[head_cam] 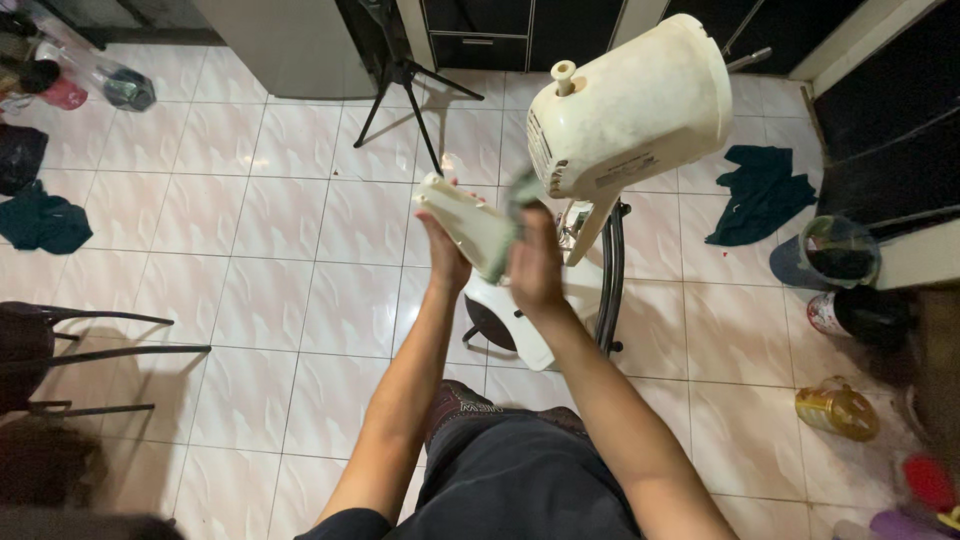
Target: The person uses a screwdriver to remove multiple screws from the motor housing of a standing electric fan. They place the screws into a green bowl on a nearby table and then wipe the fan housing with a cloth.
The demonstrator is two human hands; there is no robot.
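A cream fan motor housing (635,105) with a small knob on top stands on its stand over a white base (525,320). My left hand (445,255) grips a cream plastic cover piece (470,225) from below, just left of the housing. Against that piece's right end, close to the housing, my right hand (535,265) is closed around a greenish cloth (522,190). Both forearms reach up from the bottom of the view.
White tiled floor all around. A black tripod (405,75) stands behind. Dark cloths lie at the left (40,222) and right (760,190). A bucket (828,255), tins (838,410) and a dark chair (40,355) line the sides.
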